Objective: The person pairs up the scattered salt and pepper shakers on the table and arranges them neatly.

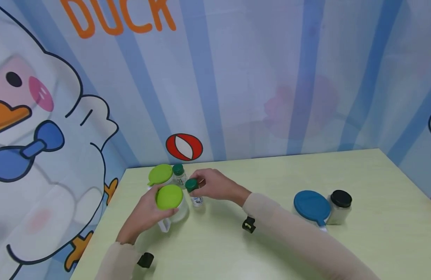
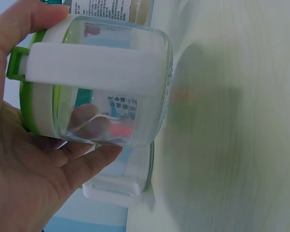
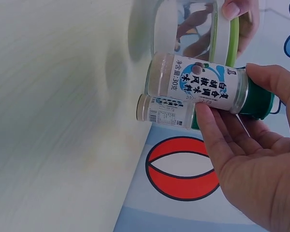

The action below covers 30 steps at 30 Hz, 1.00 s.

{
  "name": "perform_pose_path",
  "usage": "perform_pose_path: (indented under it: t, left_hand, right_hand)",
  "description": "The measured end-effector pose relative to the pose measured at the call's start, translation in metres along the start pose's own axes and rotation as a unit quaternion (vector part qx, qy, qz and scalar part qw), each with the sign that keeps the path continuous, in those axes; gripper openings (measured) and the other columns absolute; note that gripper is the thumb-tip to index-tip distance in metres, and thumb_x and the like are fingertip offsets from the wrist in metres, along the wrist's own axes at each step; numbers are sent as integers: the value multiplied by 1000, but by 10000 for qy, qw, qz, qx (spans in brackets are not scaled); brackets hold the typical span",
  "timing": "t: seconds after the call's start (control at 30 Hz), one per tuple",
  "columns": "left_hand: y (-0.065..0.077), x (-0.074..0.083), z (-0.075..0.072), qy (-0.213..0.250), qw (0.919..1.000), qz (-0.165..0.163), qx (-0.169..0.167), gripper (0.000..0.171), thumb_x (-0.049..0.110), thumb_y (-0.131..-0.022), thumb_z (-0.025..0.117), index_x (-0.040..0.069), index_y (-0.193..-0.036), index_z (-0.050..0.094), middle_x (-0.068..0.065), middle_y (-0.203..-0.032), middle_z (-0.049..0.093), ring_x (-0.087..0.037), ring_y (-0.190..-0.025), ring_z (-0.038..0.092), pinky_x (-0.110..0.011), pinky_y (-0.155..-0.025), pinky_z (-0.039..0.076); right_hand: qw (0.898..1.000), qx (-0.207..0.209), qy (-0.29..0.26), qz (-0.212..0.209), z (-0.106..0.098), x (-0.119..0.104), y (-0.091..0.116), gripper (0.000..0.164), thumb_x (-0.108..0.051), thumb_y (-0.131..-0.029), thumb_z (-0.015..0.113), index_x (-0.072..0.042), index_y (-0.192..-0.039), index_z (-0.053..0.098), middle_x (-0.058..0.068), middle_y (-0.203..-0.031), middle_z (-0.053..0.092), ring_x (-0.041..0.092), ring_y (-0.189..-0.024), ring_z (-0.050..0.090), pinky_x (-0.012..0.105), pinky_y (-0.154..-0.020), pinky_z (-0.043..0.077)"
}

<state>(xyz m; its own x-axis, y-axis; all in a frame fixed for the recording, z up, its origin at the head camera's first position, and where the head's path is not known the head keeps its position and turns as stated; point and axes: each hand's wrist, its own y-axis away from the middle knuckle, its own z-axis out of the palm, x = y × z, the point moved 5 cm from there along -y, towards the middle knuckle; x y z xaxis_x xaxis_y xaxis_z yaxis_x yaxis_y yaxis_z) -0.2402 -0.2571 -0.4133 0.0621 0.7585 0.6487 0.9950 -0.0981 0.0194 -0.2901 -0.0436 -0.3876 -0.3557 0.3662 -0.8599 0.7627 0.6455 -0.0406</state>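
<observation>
My left hand point(image 1: 146, 212) grips a clear glass jar point(image 2: 106, 72) with a green lid and white handle, thumb and fingers around its sides near the lid. My right hand point(image 1: 217, 186) holds a small spice shaker point(image 3: 195, 84) by its green cap and upper side; its label is white with dark printing. The shaker is just right of the gripped jar in the head view. Behind them stand a second green-lidded jar point(image 1: 160, 174) and a second green-capped shaker point(image 1: 180, 177), side by side. In the left wrist view a shadow lies on the table below the gripped jar.
On the right of the pale table point(image 1: 236, 252) stand a blue-lidded container point(image 1: 312, 206), partly behind my right sleeve, and a black-lidded jar point(image 1: 340, 208) beside it. A printed cloth wall point(image 1: 243, 77) rises along the table's back edge.
</observation>
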Motion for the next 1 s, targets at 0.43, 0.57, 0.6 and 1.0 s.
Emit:
perform_pose_path:
  t: [0.43,0.57,0.6,1.0]
  left_hand:
    - [-5,15,10,142,9998,77,-139,91,36,-79,85,4,-149,36,-14,-137,52,-32,-117,53,-53,-96,53]
    - [-7,21,13,93,9998,127,-133,94,38,-78,85,4,-150,36,-13,-138,52,-32,-118,53,-53,-97,53]
    - [-7,22,14,76,9998,141,-138,95,39,-78,85,4,-151,36,-13,-138,52,-32,-118,53,-53,-97,53]
    - [-12,41,25,117,9989,415,-191,94,35,-78,85,4,-151,36,-10,-136,53,-30,-116,54,-51,-93,54]
  right_hand:
    - [9997,38,61,240,-16,0,31,29,-17,-88,79,-11,-114,68,-2,-106,68,17,-99,67,31,-86,58]
    - [9996,54,19,290,-22,2,41,29,-18,-89,79,-12,-114,67,-1,-107,68,19,-101,67,32,-86,58]
    - [9995,66,23,295,-24,3,43,28,-17,-89,79,-12,-114,67,-1,-107,68,19,-101,67,32,-86,58]
    - [9984,237,16,519,-45,10,65,29,-16,-89,78,-10,-115,66,3,-110,65,18,-99,68,33,-86,59]
